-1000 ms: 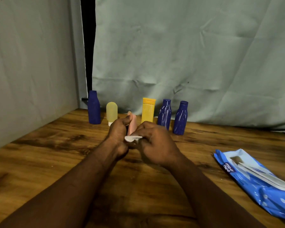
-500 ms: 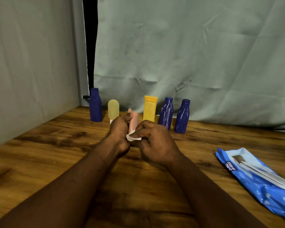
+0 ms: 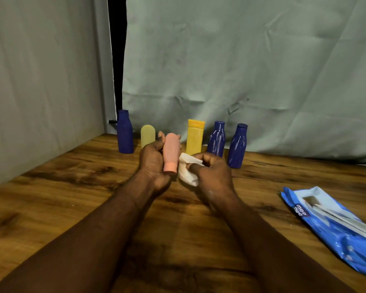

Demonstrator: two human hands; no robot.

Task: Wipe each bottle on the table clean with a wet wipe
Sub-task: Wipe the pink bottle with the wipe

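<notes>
"mee mee" on the blue wipes pack [image 3: 334, 227]

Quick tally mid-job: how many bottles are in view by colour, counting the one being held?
Dark blue bottles: 3
Yellow bottle: 1
Pale yellow-green bottle: 1
Pink bottle, held in the left hand: 1
Total: 6
</notes>
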